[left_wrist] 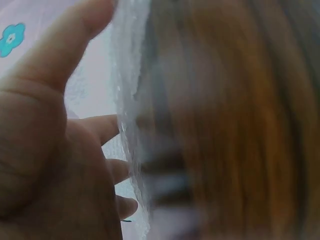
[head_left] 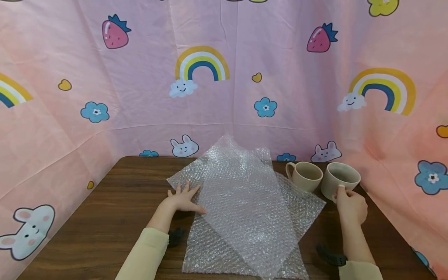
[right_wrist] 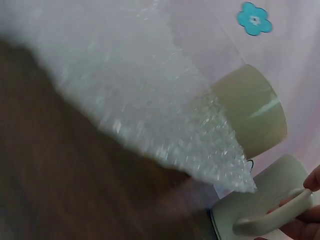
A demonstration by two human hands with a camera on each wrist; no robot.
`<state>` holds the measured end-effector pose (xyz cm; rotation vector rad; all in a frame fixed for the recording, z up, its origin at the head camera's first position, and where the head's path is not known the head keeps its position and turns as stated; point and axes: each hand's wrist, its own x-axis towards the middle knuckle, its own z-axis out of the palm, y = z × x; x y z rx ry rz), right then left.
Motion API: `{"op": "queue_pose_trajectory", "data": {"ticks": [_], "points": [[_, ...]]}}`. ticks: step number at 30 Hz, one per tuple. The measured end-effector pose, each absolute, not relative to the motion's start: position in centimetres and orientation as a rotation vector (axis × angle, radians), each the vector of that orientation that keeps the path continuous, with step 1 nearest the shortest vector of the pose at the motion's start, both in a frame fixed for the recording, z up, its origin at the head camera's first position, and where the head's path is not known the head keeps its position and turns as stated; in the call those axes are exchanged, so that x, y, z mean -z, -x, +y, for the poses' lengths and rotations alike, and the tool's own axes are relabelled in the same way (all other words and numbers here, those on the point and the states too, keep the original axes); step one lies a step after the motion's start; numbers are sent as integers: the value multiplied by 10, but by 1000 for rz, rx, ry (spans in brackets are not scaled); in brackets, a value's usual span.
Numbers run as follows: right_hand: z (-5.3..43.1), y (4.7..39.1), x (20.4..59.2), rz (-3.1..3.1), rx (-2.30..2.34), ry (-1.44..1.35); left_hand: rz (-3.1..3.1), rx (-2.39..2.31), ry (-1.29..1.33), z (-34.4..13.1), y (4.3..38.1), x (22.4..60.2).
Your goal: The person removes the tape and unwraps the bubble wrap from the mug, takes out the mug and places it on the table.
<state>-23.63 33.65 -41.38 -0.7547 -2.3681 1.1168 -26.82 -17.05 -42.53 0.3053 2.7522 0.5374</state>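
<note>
Layered sheets of bubble wrap lie across the middle of the table, turned at different angles. My left hand rests with fingers spread on the left edge of the wrap; its fingers touch the sheet in the left wrist view. At the right, my right hand grips the handle of a pale grey-green mug. Just left of it stands a beige mug, its handle pointing left. A corner of the wrap overlaps the beige mug in the right wrist view.
The dark wooden table has its back edge against a pink patterned cloth, which also hangs along both sides. Dark bands sit at both wrists beside the cream sleeves.
</note>
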Motion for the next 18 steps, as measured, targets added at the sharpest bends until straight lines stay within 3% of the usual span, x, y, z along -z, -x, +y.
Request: {"op": "queue_pose_trajectory", "data": {"ticks": [18], "points": [[341, 225, 390, -2532, -674, 465, 2850, -463, -334, -177, 275, 414]]}}
